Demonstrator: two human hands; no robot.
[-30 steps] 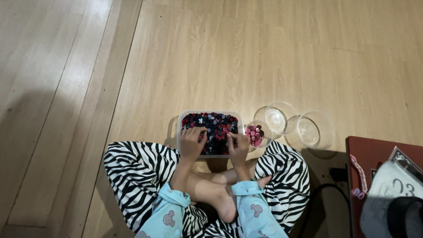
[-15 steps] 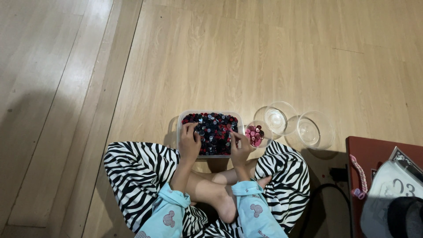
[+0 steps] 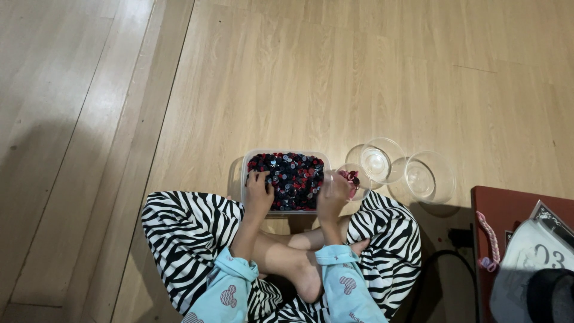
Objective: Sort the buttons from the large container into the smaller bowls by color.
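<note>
Person sits cross-legged on wood floor (image 3: pixel 371 78). Clear rectangular tub (image 3: pixel 286 154) of small dark, red & grey buttons sits just in front of legs. Left hand (image 3: pixel 259 192) rests on buttons at tub's left side, fingers curled; grip can't be told. Right hand (image 3: pixel 332 197) at tub's right edge, beside small clear bowl w/ pink pieces (image 3: pixel 354 177); grip unclear too. Two empty clear bowls (image 3: pixel 382 160) (image 3: pixel 429 177) further right.

Wide open wooden floor (image 3: pixel 335 78) is left ahead; the right side is crowded by three clear bowls (image 3: pixel 382 160) and a dark red table (image 3: pixel 508 209).
</note>
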